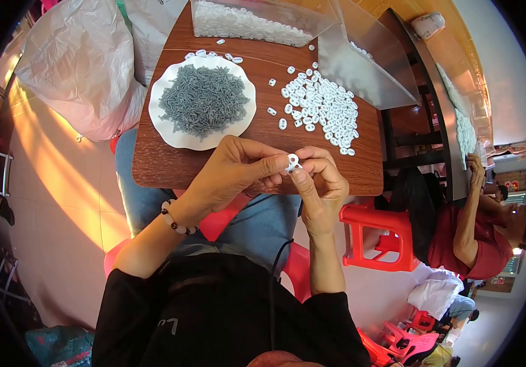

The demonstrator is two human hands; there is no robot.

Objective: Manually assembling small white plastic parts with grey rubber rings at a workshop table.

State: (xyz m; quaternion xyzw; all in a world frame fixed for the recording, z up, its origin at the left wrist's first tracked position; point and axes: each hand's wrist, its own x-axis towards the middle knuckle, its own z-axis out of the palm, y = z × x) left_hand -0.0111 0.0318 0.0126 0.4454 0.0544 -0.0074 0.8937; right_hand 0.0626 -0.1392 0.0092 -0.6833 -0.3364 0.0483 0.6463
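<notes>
Just past the table's near edge, a small white oval plastic piece with holes (pixel 293 160) is pinched between the fingertips of both hands. My left hand (pixel 235 168) grips it with thumb and fingers closed. From the other side, my right hand (pixel 323 186) is closed on it, thumb below and fingers curled. Whether a second small part sits between the fingertips I cannot tell. Left of the hands, a white scalloped plate (pixel 159 131) bears a heap of small grey screw-like pieces (pixel 202 101). Beyond my right hand lies a loose pile of matching white oval pieces (pixel 324 107).
At the brown table's (pixel 263 131) far side stand a clear bin (pixel 263 24) of white pieces and another clear bin (pixel 367 67). A big white sack (pixel 82 67) slumps at left. On the right are a red stool (pixel 379 238) and a seated person in red (pixel 474 238).
</notes>
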